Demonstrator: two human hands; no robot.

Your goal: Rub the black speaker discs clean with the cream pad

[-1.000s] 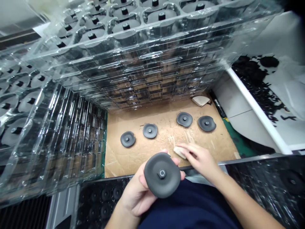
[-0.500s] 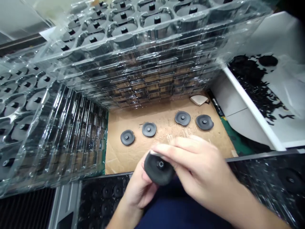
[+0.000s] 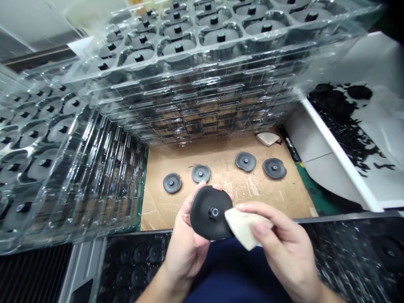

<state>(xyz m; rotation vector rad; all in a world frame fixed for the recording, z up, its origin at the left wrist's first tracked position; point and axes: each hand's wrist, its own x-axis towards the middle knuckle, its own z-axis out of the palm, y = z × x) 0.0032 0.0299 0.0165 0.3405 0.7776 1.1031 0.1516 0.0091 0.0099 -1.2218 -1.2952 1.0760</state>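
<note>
My left hand [image 3: 186, 240] grips a black rounded disc [image 3: 205, 227] with a short hollow stem at its centre, tilted toward me. Pinched between thumb and fingers of my right hand [image 3: 287, 244] is a folded cream cloth pad [image 3: 246, 227]; its tip reaches the disc's right edge. Beyond my hands, several similar discs lie on the cardboard sheet [image 3: 158, 210]: one at the left [image 3: 172, 183], one behind my left fingers [image 3: 201, 173], and two to the right, a nearer disc [image 3: 245, 161] and a notched disc [image 3: 275, 168].
Tall stacks of clear plastic trays [image 3: 202, 84] filled with discs rise behind and at the left [image 3: 94, 168]. A white bin [image 3: 344, 155] at right holds black scraps [image 3: 341, 113]. Another cream pad [image 3: 267, 138] and a black marker [image 3: 289, 145] lie at the cardboard's far right.
My right hand has moved off the disc's top to its right side, and the cream cloth pad now shows in it. The disc has turned to face me more; my left hand still holds it.
</note>
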